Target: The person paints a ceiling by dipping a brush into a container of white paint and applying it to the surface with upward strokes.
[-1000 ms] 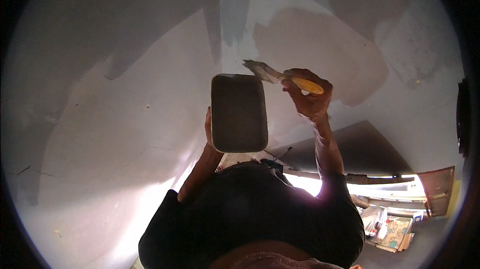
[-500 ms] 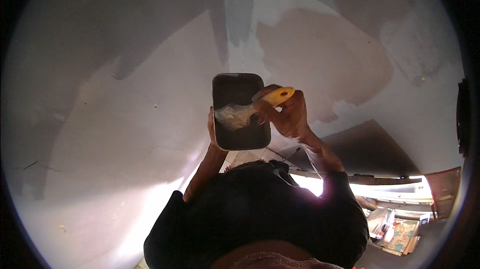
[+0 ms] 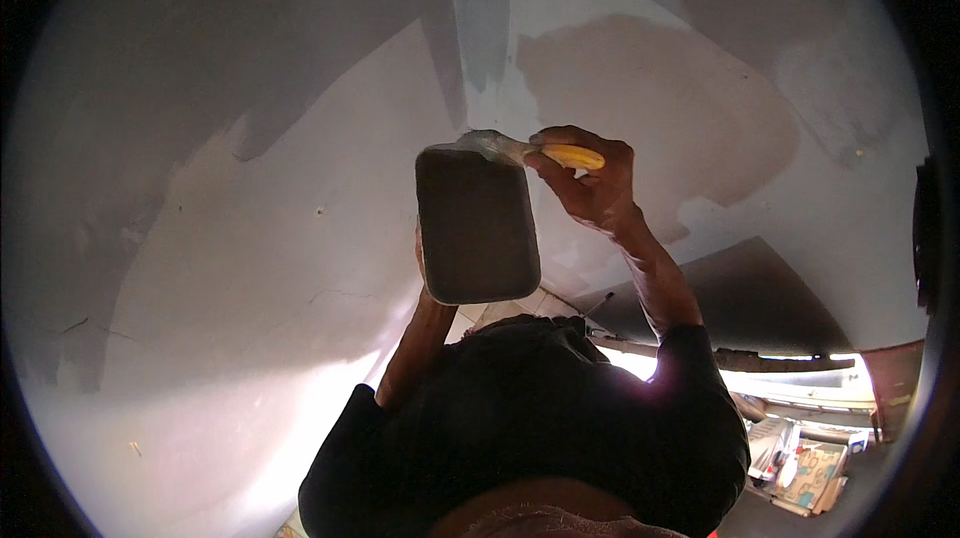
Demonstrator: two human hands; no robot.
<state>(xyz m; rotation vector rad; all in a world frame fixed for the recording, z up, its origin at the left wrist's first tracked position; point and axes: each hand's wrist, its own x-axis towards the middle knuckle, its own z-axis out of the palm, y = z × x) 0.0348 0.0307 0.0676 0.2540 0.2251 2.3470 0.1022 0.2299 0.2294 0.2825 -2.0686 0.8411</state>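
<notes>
My left hand, mostly hidden behind a dark rectangular tray, grips it from its left side. In my right hand is a paintbrush with a yellow handle and a pale, crusted head, held almost level at the tray's top rim. The walls meet in a corner beyond both, with grey, bluish and beige patches on them.
A large dark sloping panel lies at lower right, above a bright opening. Below it are papers or boxes in a pile. A dark object sits at the far right edge. Pale floor tiles show behind my body.
The brush dipped down into the tray half a second ago and has since risen to its top rim. The tray has shifted only slightly.
</notes>
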